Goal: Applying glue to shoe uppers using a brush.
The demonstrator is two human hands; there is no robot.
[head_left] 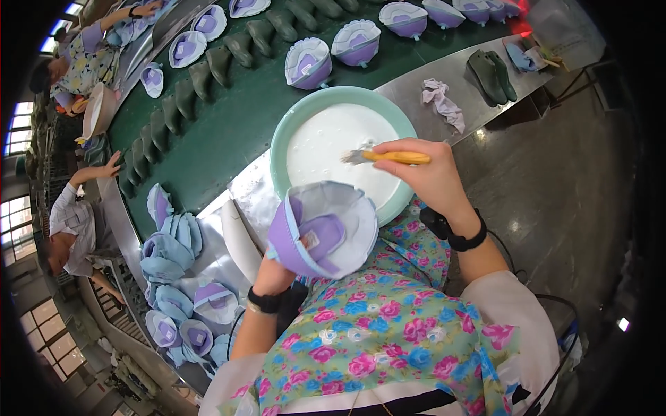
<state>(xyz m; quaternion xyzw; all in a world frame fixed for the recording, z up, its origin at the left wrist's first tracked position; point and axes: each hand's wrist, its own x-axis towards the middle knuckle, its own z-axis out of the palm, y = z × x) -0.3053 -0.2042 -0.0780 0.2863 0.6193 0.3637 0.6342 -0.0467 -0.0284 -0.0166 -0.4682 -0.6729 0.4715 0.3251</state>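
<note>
My left hand [275,272] holds up a purple shoe upper [288,236] with a pale lining, its opening facing up. The upper hangs in front of the near rim of a mint-green basin [280,149]. White liquid [322,139] fills much of the basin. Over it, my right hand [436,177] is closed around the yellow handle of a brush [399,157]. The bristles point left, at or just above the liquid; whether they touch it I cannot tell. Most of my left fingers are hidden behind the upper.
A green conveyor belt [243,132] runs beyond the basin, carrying dark shoe lasts [184,97] and several purple uppers [307,64]. Blue and purple uppers [166,256] are heaped at left. A crumpled cloth [442,104] and dark lasts [488,76] lie at right. Two people work at far left.
</note>
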